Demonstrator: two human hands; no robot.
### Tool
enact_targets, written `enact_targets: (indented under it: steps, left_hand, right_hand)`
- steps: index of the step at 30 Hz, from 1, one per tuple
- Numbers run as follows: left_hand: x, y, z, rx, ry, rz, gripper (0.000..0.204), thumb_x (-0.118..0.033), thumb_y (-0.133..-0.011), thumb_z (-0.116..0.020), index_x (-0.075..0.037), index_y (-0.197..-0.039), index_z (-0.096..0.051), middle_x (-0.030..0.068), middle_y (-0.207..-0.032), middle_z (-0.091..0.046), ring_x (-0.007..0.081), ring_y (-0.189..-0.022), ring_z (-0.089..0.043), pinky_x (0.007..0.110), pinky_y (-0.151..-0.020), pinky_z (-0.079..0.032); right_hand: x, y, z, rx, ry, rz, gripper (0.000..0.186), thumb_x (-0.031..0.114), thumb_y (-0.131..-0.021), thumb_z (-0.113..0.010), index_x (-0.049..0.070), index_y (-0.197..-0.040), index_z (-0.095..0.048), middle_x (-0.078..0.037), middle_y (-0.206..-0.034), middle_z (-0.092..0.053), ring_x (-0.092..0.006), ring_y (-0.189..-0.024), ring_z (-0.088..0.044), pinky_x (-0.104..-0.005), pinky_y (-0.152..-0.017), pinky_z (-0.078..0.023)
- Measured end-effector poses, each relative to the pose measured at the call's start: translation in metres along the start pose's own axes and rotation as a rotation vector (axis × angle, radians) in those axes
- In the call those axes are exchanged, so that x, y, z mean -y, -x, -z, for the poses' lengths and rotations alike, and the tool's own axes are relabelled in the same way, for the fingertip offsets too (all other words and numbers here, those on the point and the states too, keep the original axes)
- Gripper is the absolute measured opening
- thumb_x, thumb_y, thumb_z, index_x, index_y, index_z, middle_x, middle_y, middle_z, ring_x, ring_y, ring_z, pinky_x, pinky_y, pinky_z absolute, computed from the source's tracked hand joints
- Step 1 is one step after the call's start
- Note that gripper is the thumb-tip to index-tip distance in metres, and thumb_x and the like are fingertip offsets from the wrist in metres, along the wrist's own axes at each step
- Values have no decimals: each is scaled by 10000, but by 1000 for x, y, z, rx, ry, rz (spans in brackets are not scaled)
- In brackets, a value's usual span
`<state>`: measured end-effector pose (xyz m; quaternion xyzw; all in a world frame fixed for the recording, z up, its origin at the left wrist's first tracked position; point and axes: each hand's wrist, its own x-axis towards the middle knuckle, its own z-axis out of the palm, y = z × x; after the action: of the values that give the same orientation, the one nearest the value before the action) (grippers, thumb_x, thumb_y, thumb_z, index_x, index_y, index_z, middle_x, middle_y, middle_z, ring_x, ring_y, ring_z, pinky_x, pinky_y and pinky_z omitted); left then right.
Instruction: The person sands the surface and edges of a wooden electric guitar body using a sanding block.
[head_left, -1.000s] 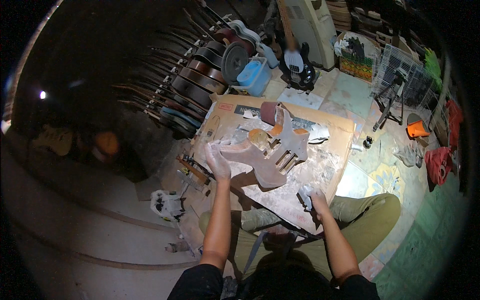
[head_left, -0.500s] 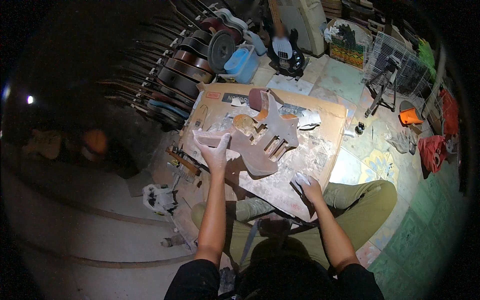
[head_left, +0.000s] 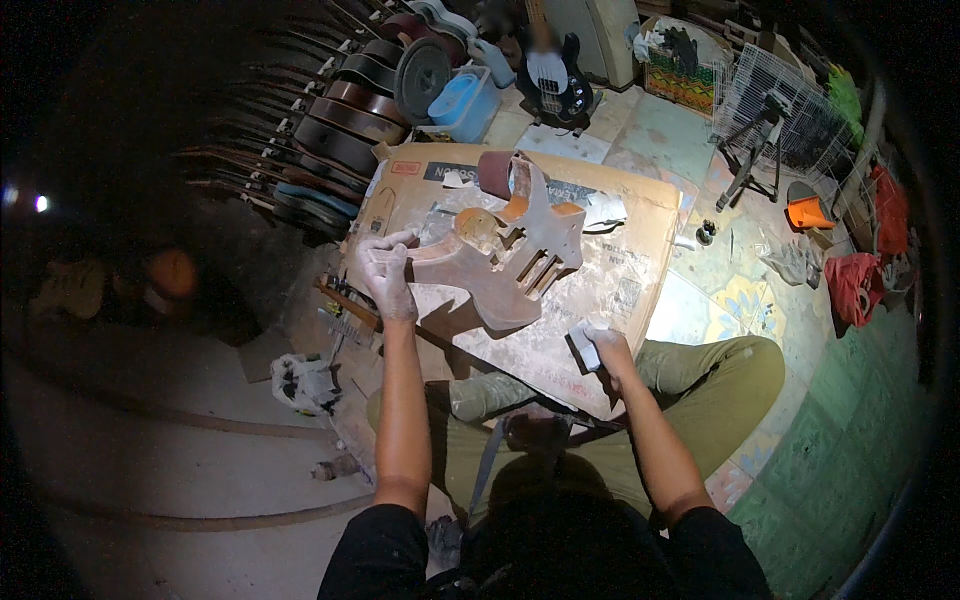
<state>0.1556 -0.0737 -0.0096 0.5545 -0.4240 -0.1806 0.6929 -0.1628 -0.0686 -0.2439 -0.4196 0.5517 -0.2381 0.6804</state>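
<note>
Body sits flat on the cardboard right ahead of me, an unfinished guitar shape in bare dusty wood. Its long axis runs on a diagonal, rounded lower end near me and the horns pointing up and away to the right. My left hand is on it, fingers spread and wrapped over the left edge, so that's clearly the closer one. My right hand is off the wood, down by the near-right edge of the board, curled tight around a small pale block. So the body lies up and to the left of that block hand, close by.
</note>
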Motion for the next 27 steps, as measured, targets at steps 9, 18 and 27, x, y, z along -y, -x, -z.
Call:
enact_targets:
  steps: [9, 18, 27]
  left_hand:
    - [-39, 18, -47, -418, 80, 220, 241, -232, -988, -622, -74, -860, -493, 23, -826, -547, 101, -711, -526, 279, -630, -483]
    - [-43, 92, -46, -135, -9, -159, 253, -158, -978, -581, -49, -797, -442, 76, -683, -534, 169, -647, -550, 327, -585, -465]
    - [-51, 102, -81, -342, 90, -136, 272, -146, -969, -591, -59, -787, -409, 80, -614, -504, 162, -555, -506, 304, -533, -440]
  right_hand:
    - [50, 29, 2, 351, -640, -143, 323, 210, -889, -683, 19, -1121, -567, -79, -854, -657, -166, -669, -647, -360, -554, -587]
    - [46, 56, -44, -423, 219, 434, 479, 155, -828, -736, 17, -1176, -439, -206, -1083, -572, -354, -1012, -579, -416, -895, -451]
    - [75, 88, -80, -444, -10, 440, 453, 139, -836, -709, 4, -1191, -461, -214, -1089, -580, -350, -1039, -579, -409, -929, -447]
